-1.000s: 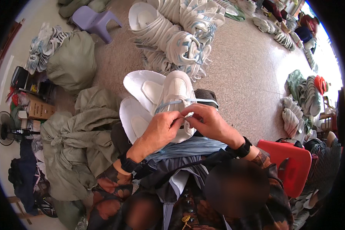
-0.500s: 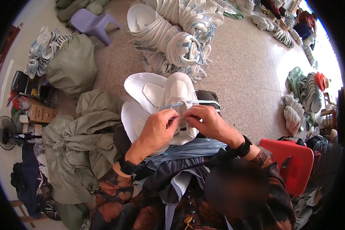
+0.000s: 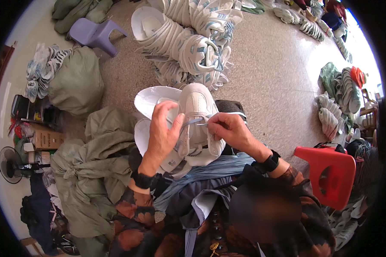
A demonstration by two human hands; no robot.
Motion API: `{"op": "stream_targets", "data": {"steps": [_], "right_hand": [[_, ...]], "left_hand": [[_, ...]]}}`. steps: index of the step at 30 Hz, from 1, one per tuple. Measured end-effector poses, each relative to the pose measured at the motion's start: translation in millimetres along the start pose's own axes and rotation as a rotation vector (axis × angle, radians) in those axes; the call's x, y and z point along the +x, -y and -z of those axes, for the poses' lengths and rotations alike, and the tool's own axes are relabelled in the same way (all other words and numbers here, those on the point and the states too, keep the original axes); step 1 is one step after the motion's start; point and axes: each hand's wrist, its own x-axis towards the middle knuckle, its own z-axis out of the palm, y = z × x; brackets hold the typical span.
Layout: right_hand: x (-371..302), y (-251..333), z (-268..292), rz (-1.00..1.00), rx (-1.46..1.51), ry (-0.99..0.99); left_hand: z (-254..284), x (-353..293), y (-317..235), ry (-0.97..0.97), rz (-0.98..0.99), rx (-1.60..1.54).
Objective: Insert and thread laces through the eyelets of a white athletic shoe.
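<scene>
A white sneaker [image 3: 196, 96] lies across my lap, toe pointing away from me, with a pale blue shoelace [image 3: 196, 121] threaded near the top of its tongue. My left hand [image 3: 160, 133] is raised at the shoe's left side, thumb and fingers apart, the lace passing close to the thumb. At the right eyelet edge, the fingers of my right hand [image 3: 230, 131] are pinched together on the lace. More white shoe uppers [image 3: 155, 95] lie left of the sneaker, partly behind my left hand. A bundle of blue laces [image 3: 206, 173] rests on my lap.
Stacked white-and-blue shoes [image 3: 182, 43] stand on the floor ahead. A purple stool [image 3: 96, 34] is at the far left, near stuffed green sacks [image 3: 77, 81]. To my right is a red stool [image 3: 330, 171]; a fan [image 3: 10, 165] stands at left.
My left hand has moved left and away from the right hand, its fingers spreading. The right hand stays at the shoe. The view has shifted slightly.
</scene>
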Motion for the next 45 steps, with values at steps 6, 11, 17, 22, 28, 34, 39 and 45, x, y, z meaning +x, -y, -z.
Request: {"op": "stream_targets", "data": {"steps": [6, 11, 17, 22, 28, 34, 39, 45], "right_hand": [[7, -11, 2, -0.148, 0.13, -0.032], [8, -28, 1, -0.125, 0.173, -0.03], [7, -26, 1, -0.021, 0.004, -0.064], [6, -4, 5, 0.026, -0.236, -0.03], [4, 2, 4, 0.075, -0.397, -0.086], [7, -1, -1, 0.089, -0.317, -0.108], [8, -5, 2, 0.081, -0.259, -0.075], [9, -10, 10, -0.073, -0.061, 0.083]], "left_hand": [[-3, 18, 29, 0.392, 0.547, -0.762], [-10, 24, 15, 0.489, 0.651, -0.763], [-17, 21, 8, 0.418, 0.629, -0.912], [-19, 14, 13, 0.358, 0.627, -0.959], [-23, 13, 10, 0.348, 0.652, -1.012], [-24, 10, 8, 0.314, 0.663, -1.044], [-25, 6, 7, 0.307, 0.678, -1.074], [-26, 5, 5, 0.322, 0.678, -1.073]]}}
